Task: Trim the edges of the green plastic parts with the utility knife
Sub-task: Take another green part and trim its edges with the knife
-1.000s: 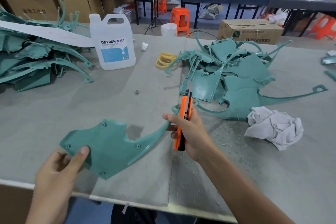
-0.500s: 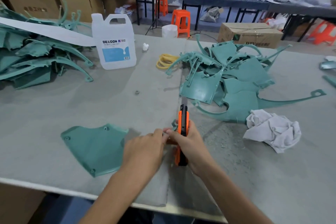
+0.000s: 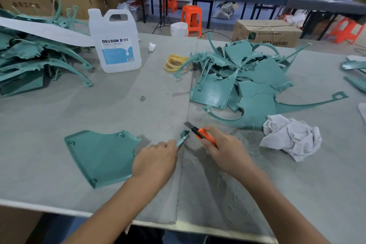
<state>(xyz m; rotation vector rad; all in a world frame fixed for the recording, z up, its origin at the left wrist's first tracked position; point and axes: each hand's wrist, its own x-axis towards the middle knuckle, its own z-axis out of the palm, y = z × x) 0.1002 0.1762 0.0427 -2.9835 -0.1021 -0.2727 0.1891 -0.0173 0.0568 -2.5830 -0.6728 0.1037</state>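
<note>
A flat green plastic part lies on the grey table in front of me, its thin curved arm running right. My left hand grips that arm near its looped tip. My right hand holds the orange utility knife, blade out and pointing up-left, just right of the arm's tip. One heap of green parts sits behind the knife on the right, another heap at the far left.
A white DEXCON jug stands at the back left, yellow rubber bands beside it. A crumpled white rag lies to the right of my right hand. Plastic shavings are scattered over the mat near the table's front edge.
My left hand moved from the part's wide plate over to its thin arm. The knife tilted from pointing straight away to up-left, close to the arm's tip.
</note>
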